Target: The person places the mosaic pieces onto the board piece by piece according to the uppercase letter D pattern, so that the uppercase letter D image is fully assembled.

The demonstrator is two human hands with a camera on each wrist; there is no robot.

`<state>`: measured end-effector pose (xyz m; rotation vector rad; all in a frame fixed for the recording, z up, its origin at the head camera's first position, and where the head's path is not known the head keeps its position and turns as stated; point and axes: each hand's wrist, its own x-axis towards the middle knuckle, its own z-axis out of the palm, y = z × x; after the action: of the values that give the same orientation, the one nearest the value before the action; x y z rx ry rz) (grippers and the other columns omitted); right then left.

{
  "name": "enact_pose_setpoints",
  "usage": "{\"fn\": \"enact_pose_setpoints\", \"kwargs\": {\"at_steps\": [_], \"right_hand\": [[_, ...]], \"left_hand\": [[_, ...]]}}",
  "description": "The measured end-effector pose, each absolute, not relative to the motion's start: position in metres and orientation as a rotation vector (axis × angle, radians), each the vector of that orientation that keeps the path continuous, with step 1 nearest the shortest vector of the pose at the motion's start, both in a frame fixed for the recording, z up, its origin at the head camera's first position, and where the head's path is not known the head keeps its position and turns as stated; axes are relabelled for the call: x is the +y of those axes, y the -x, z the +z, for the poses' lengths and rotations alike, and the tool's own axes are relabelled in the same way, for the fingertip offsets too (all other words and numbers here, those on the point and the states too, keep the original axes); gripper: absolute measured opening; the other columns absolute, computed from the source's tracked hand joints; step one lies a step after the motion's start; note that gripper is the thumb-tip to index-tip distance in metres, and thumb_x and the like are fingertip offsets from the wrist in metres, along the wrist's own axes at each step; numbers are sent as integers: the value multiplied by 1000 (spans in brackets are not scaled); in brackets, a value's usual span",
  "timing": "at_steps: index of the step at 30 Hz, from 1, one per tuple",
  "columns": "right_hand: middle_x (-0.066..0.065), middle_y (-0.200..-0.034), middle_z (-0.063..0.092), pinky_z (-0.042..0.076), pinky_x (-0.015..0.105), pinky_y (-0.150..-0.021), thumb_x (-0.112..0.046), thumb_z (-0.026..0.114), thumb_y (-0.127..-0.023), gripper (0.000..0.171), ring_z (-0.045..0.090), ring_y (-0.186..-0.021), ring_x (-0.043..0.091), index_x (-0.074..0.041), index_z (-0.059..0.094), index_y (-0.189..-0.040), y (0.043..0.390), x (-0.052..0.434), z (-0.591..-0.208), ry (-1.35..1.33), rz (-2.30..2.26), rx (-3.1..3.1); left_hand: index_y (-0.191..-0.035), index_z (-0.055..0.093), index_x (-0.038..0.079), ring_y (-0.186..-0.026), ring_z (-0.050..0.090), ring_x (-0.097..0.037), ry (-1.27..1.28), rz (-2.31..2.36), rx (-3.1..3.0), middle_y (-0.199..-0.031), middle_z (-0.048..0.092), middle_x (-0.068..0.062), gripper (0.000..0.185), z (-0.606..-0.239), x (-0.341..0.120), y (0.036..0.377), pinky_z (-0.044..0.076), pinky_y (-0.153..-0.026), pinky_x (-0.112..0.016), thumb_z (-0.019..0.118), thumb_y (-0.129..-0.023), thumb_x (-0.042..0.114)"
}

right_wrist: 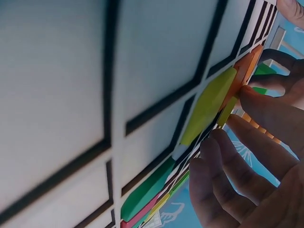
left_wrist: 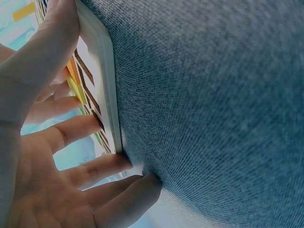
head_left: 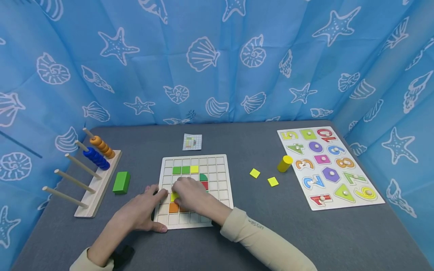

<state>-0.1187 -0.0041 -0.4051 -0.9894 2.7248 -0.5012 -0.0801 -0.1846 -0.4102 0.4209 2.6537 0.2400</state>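
Note:
A white grid board (head_left: 217, 162) lies on the table with colored tiles in its cells: green tiles (head_left: 177, 170), a yellow one (head_left: 194, 169), a red one (head_left: 205, 185) and orange ones (head_left: 173, 207). Over its middle, my right hand (head_left: 190, 194) pinches a small yellow tile (right_wrist: 227, 112) between thumb and finger, beside the orange tile (right_wrist: 242, 71). My left hand (head_left: 142, 210) spans the board's near-left corner. Its thumb (left_wrist: 52, 52) touches the near edge and its spread fingers (left_wrist: 78, 128) lie along the left side.
Two loose yellow tiles (head_left: 255, 173) and a yellow cylinder (head_left: 285, 164) lie right of the board, before a number puzzle (head_left: 330, 165). Leftward are a green block (head_left: 121, 183) and a wooden peg stand (head_left: 98, 188) with beads. Behind the board lies a pattern card (head_left: 192, 142).

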Motion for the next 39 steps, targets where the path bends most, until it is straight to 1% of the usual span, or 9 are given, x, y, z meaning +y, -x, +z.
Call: {"fn": "enact_pose_setpoints", "kwargs": {"at_steps": [8,16,24,27,29,31,34,37,39], "right_hand": [[-1,-76,60,32,17,-51,-13,79,-88,5,45,-65,9,-8,78,-89,119,-3,-404,972,-515,2729],[0,-79,64,35,18,-52,-14,78,-90,5,47,-66,9,-8,77,-89,117,-5,-407,986,-503,2751],[1,-81,67,36,18,-51,-14,78,-89,6,48,-66,9,-8,78,-91,118,-5,-408,965,-527,2759],[2,-91,73,42,17,-54,-14,78,-89,10,58,-72,9,-8,80,-98,119,-3,-407,954,-550,2752],[3,-99,76,47,16,-56,-14,77,-90,14,66,-80,11,-9,80,-103,120,0,-407,952,-564,2748],[4,-107,77,51,17,-60,-15,77,-90,17,71,-89,14,-9,80,-106,121,4,-406,947,-578,2749],[4,-112,77,56,21,-64,-18,76,-92,18,73,-96,17,-9,80,-107,123,12,-404,926,-599,2753],[6,-112,76,59,26,-70,-20,77,-92,20,72,-100,20,-9,80,-108,125,23,-400,888,-631,2757],[7,-111,76,59,29,-71,-20,77,-92,20,72,-101,21,-8,79,-109,126,31,-399,864,-648,2765]], "left_hand": [[-142,53,13,-136,45,-61,-417,236,2653,-149,47,-26,103,-410,-184,80,44,-104,-71,93,-60,61],[-142,53,12,-135,45,-61,-422,241,2656,-148,47,-26,103,-409,-183,80,44,-103,-71,93,-60,60],[-143,53,12,-136,44,-61,-407,233,2648,-150,46,-26,103,-409,-183,80,44,-104,-71,93,-60,60],[-143,53,12,-136,45,-61,-407,226,2645,-150,47,-26,104,-410,-183,81,44,-103,-71,92,-60,61],[-143,53,12,-136,46,-61,-408,219,2645,-149,47,-26,104,-410,-183,81,45,-103,-71,92,-60,62],[-143,53,12,-136,45,-61,-400,216,2644,-149,47,-26,105,-411,-183,81,45,-103,-71,92,-60,62],[-143,53,13,-137,45,-61,-383,217,2643,-150,47,-26,105,-411,-183,80,44,-104,-71,92,-60,62],[-143,52,14,-137,45,-59,-370,220,2643,-150,47,-25,104,-410,-183,80,44,-104,-70,93,-60,61],[-143,52,14,-136,46,-59,-371,215,2643,-149,47,-25,103,-410,-183,80,45,-104,-71,93,-60,61]]}}
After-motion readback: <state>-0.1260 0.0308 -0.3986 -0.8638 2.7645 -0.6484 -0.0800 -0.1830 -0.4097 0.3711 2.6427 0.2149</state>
